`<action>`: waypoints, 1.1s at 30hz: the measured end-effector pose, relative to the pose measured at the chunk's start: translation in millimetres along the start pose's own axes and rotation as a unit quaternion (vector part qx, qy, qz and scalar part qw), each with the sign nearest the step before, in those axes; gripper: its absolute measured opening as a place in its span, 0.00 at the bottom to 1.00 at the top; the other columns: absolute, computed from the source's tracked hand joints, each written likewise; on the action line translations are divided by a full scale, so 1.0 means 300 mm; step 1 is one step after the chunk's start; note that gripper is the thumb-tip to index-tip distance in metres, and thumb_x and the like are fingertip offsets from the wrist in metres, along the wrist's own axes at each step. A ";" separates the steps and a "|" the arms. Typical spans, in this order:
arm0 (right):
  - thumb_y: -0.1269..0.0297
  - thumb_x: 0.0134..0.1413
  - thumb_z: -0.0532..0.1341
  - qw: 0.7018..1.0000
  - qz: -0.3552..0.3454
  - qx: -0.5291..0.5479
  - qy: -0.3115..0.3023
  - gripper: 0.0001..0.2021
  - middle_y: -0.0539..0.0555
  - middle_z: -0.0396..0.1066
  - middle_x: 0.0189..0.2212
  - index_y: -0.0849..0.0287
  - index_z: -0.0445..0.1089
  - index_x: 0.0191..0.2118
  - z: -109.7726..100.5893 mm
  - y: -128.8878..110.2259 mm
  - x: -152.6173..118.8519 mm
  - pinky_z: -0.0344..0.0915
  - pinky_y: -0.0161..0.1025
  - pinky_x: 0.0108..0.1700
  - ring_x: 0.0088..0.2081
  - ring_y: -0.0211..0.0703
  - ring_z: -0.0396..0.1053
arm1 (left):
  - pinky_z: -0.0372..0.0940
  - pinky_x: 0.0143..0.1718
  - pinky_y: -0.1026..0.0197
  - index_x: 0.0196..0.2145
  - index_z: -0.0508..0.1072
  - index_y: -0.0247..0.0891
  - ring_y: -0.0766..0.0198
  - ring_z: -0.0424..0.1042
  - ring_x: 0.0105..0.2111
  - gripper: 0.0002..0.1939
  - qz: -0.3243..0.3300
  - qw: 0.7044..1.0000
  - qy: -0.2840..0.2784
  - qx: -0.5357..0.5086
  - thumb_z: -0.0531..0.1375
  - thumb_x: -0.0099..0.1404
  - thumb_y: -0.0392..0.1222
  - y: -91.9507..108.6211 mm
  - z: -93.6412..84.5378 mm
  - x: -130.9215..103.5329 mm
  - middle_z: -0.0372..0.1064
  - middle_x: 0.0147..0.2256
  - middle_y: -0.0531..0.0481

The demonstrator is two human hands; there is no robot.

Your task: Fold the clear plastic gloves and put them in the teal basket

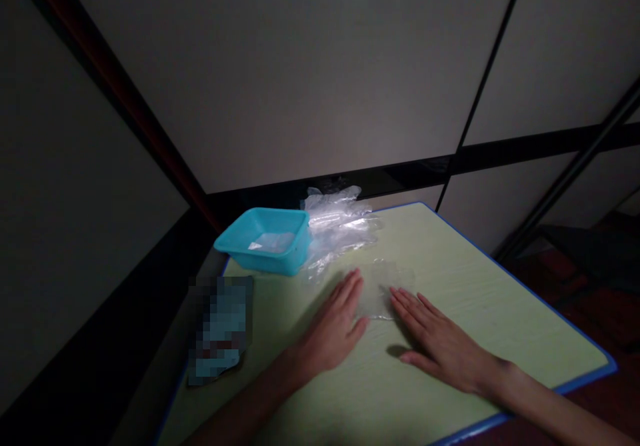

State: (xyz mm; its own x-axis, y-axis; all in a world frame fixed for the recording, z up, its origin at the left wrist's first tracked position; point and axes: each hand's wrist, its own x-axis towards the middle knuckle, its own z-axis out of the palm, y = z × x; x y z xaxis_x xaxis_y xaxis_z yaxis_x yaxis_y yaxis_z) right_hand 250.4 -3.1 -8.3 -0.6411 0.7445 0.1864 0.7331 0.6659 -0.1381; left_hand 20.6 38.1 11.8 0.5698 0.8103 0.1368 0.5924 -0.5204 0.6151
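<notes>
A thin clear plastic sheet (pixel 377 293) lies flat on the pale green table, its outline faint. My left hand (pixel 336 329) rests palm down at its left side, fingertips over its edge and fingers stretched out. At the right side of the sheet is my right hand (pixel 443 346), also palm down with the thumb spread from the fingers. Neither hand grips anything. Behind my left hand, a heap of crumpled clear plastic gloves (pixel 340 223) sits beside a turquoise basket (pixel 295 263), which holds something white and flat (pixel 273 241).
A blurred-out flat item (pixel 223 329) lies at the left edge of the table. The table (pixel 505 326) has a blue rim. Behind it stand pale panels (pixel 310 86) with a dark band; a dark object (pixel 590 253) is at the far right.
</notes>
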 end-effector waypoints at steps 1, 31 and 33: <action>0.48 0.55 0.49 1.000 -0.008 -0.008 -0.003 0.37 0.64 0.38 0.61 0.67 0.35 0.62 0.011 -0.002 0.000 0.46 0.52 0.58 0.61 0.53 0.38 | 0.37 0.60 0.55 0.59 0.46 0.35 0.60 0.35 0.61 0.30 0.044 0.995 -0.043 0.074 0.51 0.61 0.41 0.017 0.011 -0.018 0.35 0.62 0.45; 0.67 0.56 0.53 0.998 0.017 -0.048 0.037 0.13 0.58 0.65 0.47 0.59 0.66 0.46 -0.045 0.027 -0.012 0.51 0.53 0.56 0.50 0.48 0.61 | 0.42 0.59 0.55 0.59 0.44 0.32 0.59 0.37 0.60 0.32 0.056 0.967 -0.059 0.239 0.51 0.62 0.47 -0.082 -0.056 -0.046 0.37 0.61 0.41; 0.74 0.55 0.52 0.995 -0.003 -0.092 0.039 0.10 0.55 0.69 0.36 0.59 0.70 0.33 -0.059 0.035 -0.002 0.54 0.51 0.54 0.40 0.44 0.66 | 0.43 0.58 0.55 0.57 0.51 0.34 0.60 0.43 0.60 0.27 0.074 0.969 -0.057 0.230 0.52 0.62 0.44 -0.065 -0.055 -0.047 0.43 0.60 0.43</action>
State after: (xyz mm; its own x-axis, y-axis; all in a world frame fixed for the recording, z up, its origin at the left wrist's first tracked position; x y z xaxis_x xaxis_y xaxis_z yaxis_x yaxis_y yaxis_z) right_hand 262.5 2.4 7.4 -0.6315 0.7298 0.2617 0.7629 0.6452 0.0415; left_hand -8.3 41.1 10.7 0.7121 0.6957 0.0938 0.6749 -0.7153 0.1815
